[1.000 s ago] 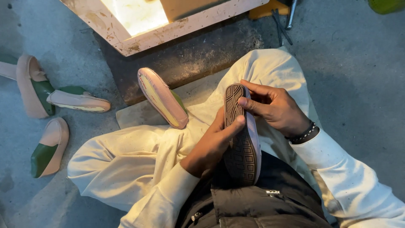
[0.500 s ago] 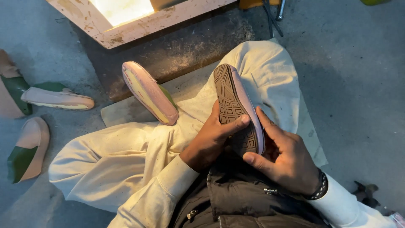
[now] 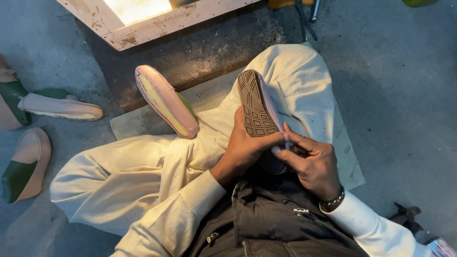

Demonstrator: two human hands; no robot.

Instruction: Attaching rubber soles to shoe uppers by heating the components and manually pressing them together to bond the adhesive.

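Centrally, a pale pink shoe with a dark brown patterned rubber sole [image 3: 255,107] is held over the lap of a person seated cross-legged in cream trousers, its sole turned up toward the camera and its toe pointing away. The grip of the left hand [image 3: 245,150] is closed around the heel end of this shoe from the left, with the thumb laid across the sole. The grip of the right hand [image 3: 312,164] is closed on the same heel end from the right, fingertips [image 3: 285,138] pressed against the edge where sole meets upper; a dark beaded bracelet [image 3: 332,202] is worn on that wrist. Just to the left, a second pink shoe without an outsole [image 3: 166,101] is seen tilted on its side against the knee, on a flat piece of cardboard [image 3: 350,166] spread over the grey concrete floor [image 3: 404,85]. Well apart, at the left edge, three more pink and green shoe uppers [image 3: 59,105] are laid on the floor. A worn whitish wooden frame [image 3: 162,24] is seen at the top.
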